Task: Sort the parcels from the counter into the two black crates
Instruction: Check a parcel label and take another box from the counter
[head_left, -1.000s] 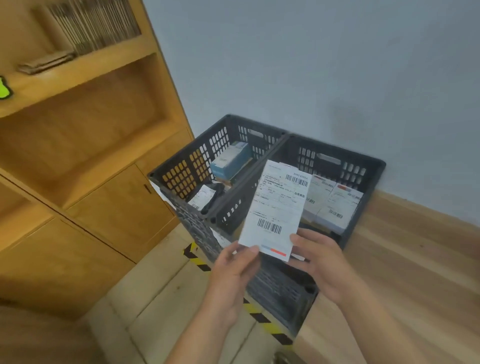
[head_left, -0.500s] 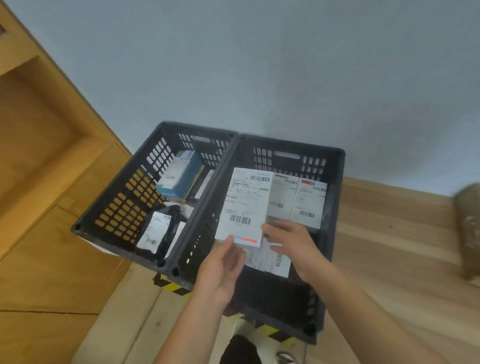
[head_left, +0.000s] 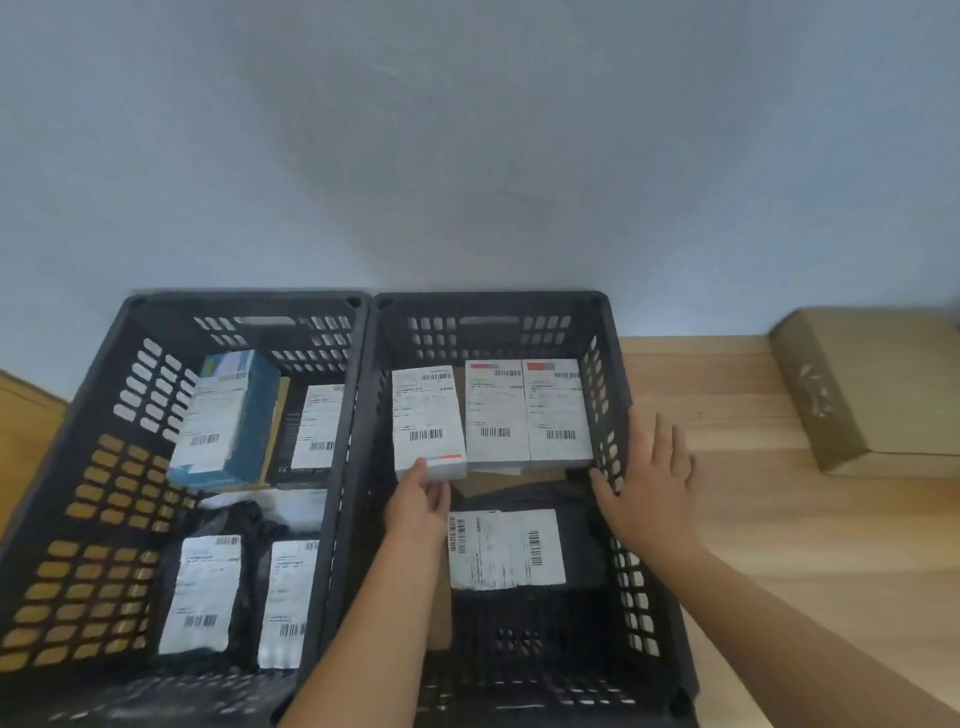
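Observation:
Two black crates stand side by side against the wall, the left crate (head_left: 83, 431) and the right crate (head_left: 644, 597). My left hand (head_left: 421, 499) grips the near end of a white labelled parcel (head_left: 427, 415) lying in the right crate's far left corner, beside two similar white parcels (head_left: 527, 410). My right hand (head_left: 649, 478) is open, its fingers spread over the right crate's right wall. A dark bag with a white label (head_left: 504, 551) lies nearer in the right crate. The left crate holds a blue box (head_left: 228, 415) and several labelled dark parcels (head_left: 202, 592).
A brown cardboard box (head_left: 872, 389) lies on the wooden floor (head_left: 779, 519) to the right of the crates. A pale blue wall (head_left: 467, 156) rises directly behind them. A wooden cabinet corner (head_left: 21, 415) shows at the far left.
The white parcel went from being held in both hands above the crates down into the right crate. My right hand let go and moved to the crate's right wall. The view swung right and down.

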